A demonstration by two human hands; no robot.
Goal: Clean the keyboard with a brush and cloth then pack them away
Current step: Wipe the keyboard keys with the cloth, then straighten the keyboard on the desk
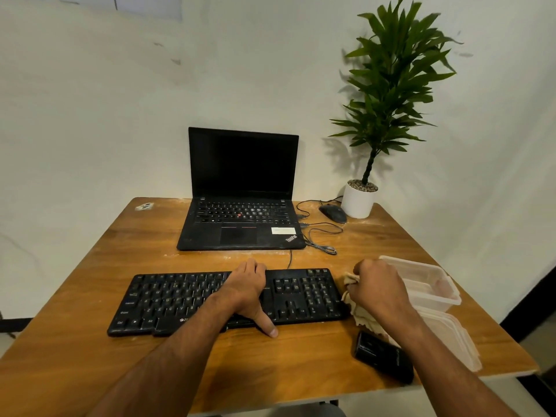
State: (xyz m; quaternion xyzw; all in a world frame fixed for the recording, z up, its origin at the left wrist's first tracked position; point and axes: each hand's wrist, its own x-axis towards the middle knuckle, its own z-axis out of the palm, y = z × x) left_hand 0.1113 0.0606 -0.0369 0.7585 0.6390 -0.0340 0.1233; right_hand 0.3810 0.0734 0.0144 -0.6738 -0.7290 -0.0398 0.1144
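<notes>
A black keyboard (180, 299) lies across the near middle of the wooden table (90, 350). My left hand (248, 291) grips it across its middle, fingers curled over the far edge and thumb on the near edge. Just right of the keyboard, my right hand (377, 288) holds a bunched beige cloth (359, 314), part of which trails down onto the table. A clear plastic container (433, 281) stands to the right of that hand, with its lid (457, 338) lying nearer me. A black object (382, 356) lies under my right forearm; I cannot tell what it is.
An open black laptop (240, 224) sits behind the keyboard, its cables (319, 239) looping to a black mouse (332, 212). A potted plant in a white pot (358, 201) stands at the far right corner. The table's right edge runs close past the container.
</notes>
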